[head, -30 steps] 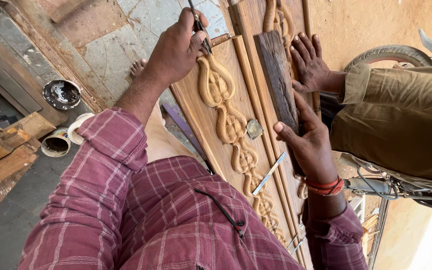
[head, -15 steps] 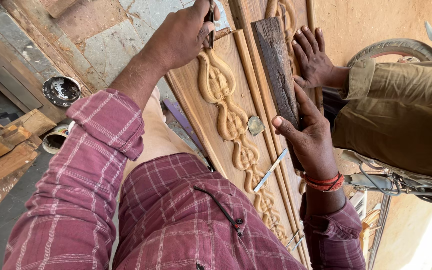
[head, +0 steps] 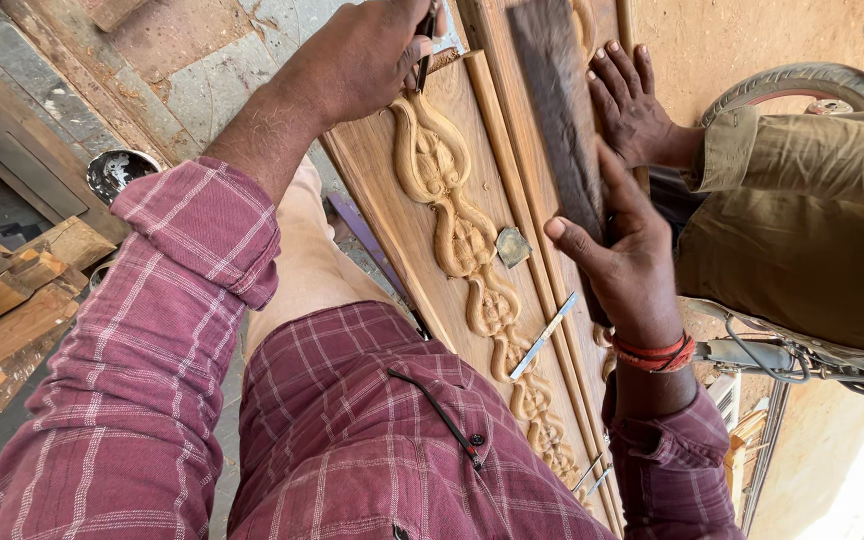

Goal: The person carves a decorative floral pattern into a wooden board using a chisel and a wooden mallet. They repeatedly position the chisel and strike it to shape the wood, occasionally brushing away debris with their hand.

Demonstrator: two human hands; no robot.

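My left hand [head: 367,55] is at the top of the view, shut on a thin metal chisel [head: 424,42] whose tip meets the carved wooden panel [head: 407,240]. The panel carries a raised chain-like vine carving [head: 462,240] along its length. In my right hand [head: 622,270] is a dark wooden block [head: 557,120], held upright over the panel's right rail and blurred by motion. Another person's hand [head: 632,105], in an olive sleeve, rests flat on the panel just beyond the block.
A flat steel tool [head: 542,335] and a small grey piece [head: 512,246] lie on the panel. At the left are a metal bowl [head: 117,172] and stacked wood offcuts [head: 12,290]. A tyre [head: 802,85] and a vehicle frame stand at the right.
My left hand with the chisel has shifted up the panel toward the top of the view. The dark block in my right hand has swung closer to the chisel and is now blurred.
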